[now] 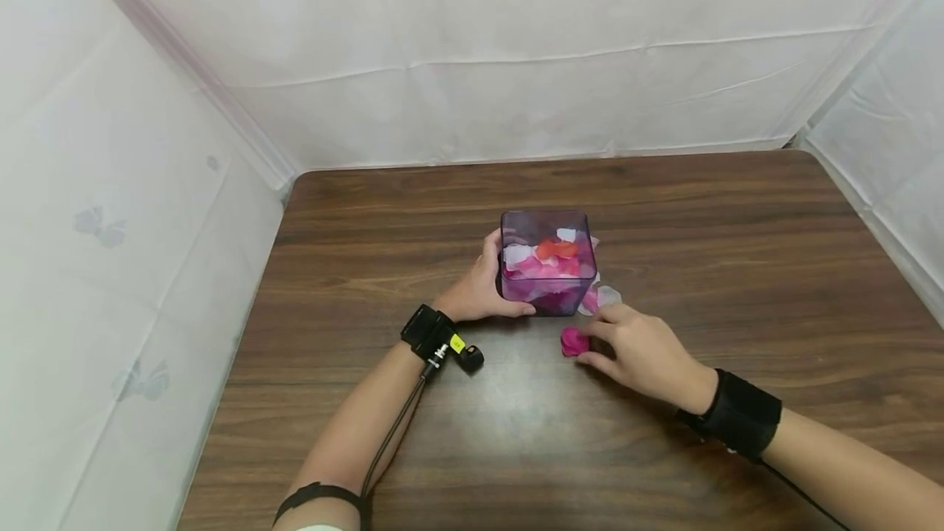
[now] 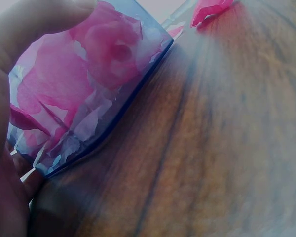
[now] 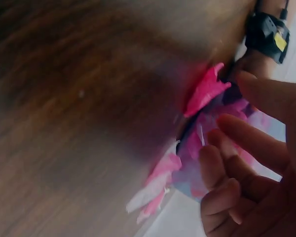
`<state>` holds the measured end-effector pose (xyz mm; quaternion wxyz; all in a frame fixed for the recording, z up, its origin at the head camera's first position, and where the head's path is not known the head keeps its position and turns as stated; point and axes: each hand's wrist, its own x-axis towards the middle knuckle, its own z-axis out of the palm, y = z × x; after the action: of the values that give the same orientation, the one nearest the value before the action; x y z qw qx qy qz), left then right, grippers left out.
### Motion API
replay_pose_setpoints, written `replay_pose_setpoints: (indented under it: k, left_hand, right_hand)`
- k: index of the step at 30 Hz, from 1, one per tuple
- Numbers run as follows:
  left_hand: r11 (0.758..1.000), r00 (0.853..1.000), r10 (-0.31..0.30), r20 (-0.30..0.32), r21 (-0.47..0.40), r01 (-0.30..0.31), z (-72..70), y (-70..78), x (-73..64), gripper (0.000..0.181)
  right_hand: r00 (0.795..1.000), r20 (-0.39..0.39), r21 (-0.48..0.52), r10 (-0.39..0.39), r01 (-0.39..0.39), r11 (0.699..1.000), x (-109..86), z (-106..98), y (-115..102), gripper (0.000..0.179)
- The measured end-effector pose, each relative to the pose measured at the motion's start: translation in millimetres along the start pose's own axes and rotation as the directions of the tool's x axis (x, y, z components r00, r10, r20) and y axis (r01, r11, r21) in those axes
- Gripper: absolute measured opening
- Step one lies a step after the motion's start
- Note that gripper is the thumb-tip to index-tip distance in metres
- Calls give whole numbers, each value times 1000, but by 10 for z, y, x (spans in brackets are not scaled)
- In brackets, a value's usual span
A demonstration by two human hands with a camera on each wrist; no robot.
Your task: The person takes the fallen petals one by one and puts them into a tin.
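Observation:
A translucent purple box (image 1: 548,297) stands on the table with pink, red and white petals (image 1: 556,256) piled inside it. My left hand (image 1: 475,289) grips its left side, the thumb along the near wall, as the left wrist view also shows. Just in front of the box lies a magenta petal (image 1: 574,342), resting on the wood. The right hand (image 1: 649,351) is right at this petal, its thumb and fingertips curved around the petal's right side. In the right wrist view a gap separates the thumb from the index finger, with the bright pink petal (image 3: 207,91) beyond them.
Several pale pink and white petals (image 1: 607,296) lie against the right side of the box; they also show as loose petals (image 3: 160,180) in the right wrist view. The brown wooden table (image 1: 383,236) is bordered by white curtains (image 1: 516,113).

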<state>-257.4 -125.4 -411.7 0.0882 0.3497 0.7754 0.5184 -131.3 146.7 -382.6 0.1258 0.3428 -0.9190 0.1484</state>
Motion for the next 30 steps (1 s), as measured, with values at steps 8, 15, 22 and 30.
replay_pose_setpoints:
  k: [8, 15, 22, 30]
  left_hand:
    - [999, 999, -30, 11, -19, 30, 20, 4, -17, 122]
    - [1000, 1000, 5, -1, -6, -5, 7, 1, -12, 120]
    - [1000, 1000, -7, -2, -7, 7, 3, -3, -7, 121]
    - [1000, 1000, -14, -6, -14, 14, 14, -4, -3, 121]
  right_hand:
    - [999, 33, 3, 20, -20, 1000, 11, 59, -61, 10]
    - [996, -34, 14, 77, -77, 997, 62, -65, -33, 9]
    - [984, -176, 11, 22, -20, 1000, 113, -229, 19, 12]
    - [956, -291, 37, -39, 52, 998, 201, -454, 9, 20]
